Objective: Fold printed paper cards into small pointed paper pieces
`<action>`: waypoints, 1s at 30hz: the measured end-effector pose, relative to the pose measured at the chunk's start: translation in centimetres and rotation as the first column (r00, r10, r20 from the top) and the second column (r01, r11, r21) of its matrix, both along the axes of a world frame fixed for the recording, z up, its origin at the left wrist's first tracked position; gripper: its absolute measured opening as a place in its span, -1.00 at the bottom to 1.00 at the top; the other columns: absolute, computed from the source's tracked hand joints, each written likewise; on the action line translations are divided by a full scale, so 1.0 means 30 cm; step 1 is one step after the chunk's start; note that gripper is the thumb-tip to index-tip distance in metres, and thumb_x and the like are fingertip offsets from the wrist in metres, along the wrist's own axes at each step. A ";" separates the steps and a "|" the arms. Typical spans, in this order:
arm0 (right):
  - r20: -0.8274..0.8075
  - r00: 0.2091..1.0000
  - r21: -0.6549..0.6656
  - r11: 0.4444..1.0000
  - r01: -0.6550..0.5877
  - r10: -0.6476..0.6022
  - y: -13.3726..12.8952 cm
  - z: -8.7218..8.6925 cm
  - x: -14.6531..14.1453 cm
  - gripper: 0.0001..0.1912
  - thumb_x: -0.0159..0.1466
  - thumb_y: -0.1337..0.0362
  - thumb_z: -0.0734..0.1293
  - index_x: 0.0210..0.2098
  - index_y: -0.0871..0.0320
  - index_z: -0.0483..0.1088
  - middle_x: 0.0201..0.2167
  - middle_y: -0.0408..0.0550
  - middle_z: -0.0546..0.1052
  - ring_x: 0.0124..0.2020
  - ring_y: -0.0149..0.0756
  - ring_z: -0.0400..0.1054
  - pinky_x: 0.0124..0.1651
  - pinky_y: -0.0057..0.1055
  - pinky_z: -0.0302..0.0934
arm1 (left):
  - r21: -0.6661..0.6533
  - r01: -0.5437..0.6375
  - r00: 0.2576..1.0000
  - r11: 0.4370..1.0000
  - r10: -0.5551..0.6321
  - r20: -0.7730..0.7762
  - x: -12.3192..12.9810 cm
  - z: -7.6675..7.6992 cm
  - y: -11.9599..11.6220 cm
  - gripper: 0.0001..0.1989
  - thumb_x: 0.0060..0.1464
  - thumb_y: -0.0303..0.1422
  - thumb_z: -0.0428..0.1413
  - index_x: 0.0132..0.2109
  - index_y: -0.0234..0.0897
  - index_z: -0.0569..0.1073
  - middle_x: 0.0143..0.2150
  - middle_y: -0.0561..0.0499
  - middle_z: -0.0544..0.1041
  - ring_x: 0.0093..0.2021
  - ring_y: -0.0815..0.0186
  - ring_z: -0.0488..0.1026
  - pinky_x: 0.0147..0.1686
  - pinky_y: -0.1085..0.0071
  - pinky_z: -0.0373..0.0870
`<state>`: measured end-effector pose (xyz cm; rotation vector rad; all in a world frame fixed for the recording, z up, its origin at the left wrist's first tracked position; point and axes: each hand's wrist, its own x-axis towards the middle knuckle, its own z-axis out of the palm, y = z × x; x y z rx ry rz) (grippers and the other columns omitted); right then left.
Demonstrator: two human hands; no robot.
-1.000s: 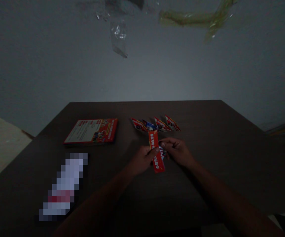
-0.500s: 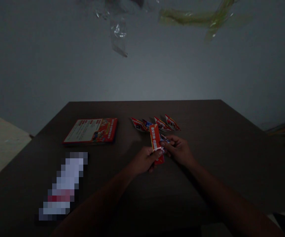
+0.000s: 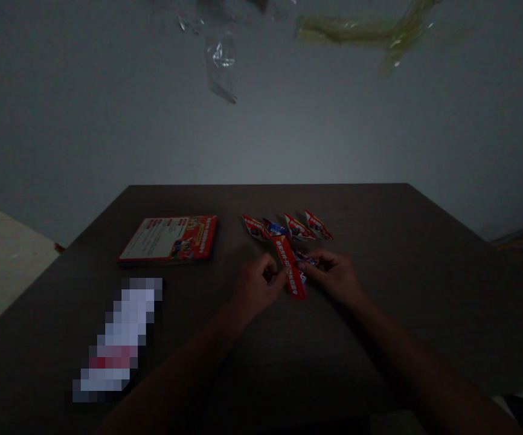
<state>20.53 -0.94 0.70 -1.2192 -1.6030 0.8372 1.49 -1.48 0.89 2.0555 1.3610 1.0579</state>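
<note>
Strip (image 3: 291, 267) of red printed paper, long and narrow with white lettering, sits pinched between both hands just above the table (image 3: 424, 290). Left hand (image 3: 256, 289) grips its near left edge, thumb and forefinger pressed on it, other fingers curled under. Right hand (image 3: 334, 279) pinches a folded flap on the strip's right side; small blue-and-white printed patch shows at those fingertips. Judged partway through folding: the piece is narrowed and creased but not yet shaped like the finished ones. Just beyond the fingertips, four folded pieces (image 3: 287, 228) stand in a row, pointed, red with some blue, glossy stock, crisp edges. Well left of the left hand, a flat stack of sheets (image 3: 170, 239), same red print, lies squared up. Nearer the left forearm, a blurred pale oblong (image 3: 119, 338). Table is dark, matte wood grain. Light is dim; fine creases cannot be made out.
</note>
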 end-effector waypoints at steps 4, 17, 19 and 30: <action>0.218 0.973 0.212 0.969 -0.123 0.075 -0.007 0.028 0.011 -0.87 0.15 0.22 0.38 -0.38 0.16 0.49 -0.52 -0.11 0.43 -0.51 -0.39 0.26 -0.46 -0.45 0.13 | 0.305 -0.026 0.999 0.952 0.014 0.043 -0.016 0.019 0.002 -0.81 0.01 -0.32 0.12 -0.23 -0.28 0.31 -0.28 -0.02 0.38 -0.25 0.31 0.35 -0.27 0.40 0.30; 0.497 0.867 0.440 0.853 -0.281 0.029 -0.016 0.055 0.035 -0.87 0.23 0.27 0.30 -0.26 0.12 0.48 -0.36 0.00 0.47 -0.29 -0.25 0.34 -0.24 -0.31 0.22 | 0.265 -0.032 0.999 0.964 0.030 0.011 -0.025 0.030 0.012 -0.75 0.08 -0.43 0.02 -0.06 -0.29 0.30 -0.15 -0.07 0.37 -0.12 0.24 0.34 -0.13 0.31 0.31; 0.529 0.848 0.445 0.842 -0.305 0.028 -0.009 0.049 0.038 -0.87 0.23 0.27 0.30 -0.28 0.12 0.49 -0.37 0.00 0.48 -0.30 -0.26 0.33 -0.24 -0.30 0.21 | 0.246 -0.011 0.998 0.969 0.027 -0.063 -0.027 0.022 0.019 -0.78 0.06 -0.46 0.01 -0.10 -0.28 0.34 -0.16 -0.08 0.37 -0.12 0.24 0.35 -0.14 0.30 0.32; 0.651 0.755 0.368 0.834 -0.412 0.086 0.014 0.017 0.055 -0.86 0.24 0.27 0.30 -0.26 0.05 0.52 -0.32 -0.03 0.50 -0.28 -0.27 0.31 -0.23 -0.31 0.15 | 0.144 0.091 0.924 0.985 -0.029 -0.380 -0.030 -0.012 0.054 -0.84 0.16 -0.43 -0.06 -0.27 -0.30 0.41 -0.28 -0.07 0.43 -0.22 0.24 0.37 -0.19 0.31 0.31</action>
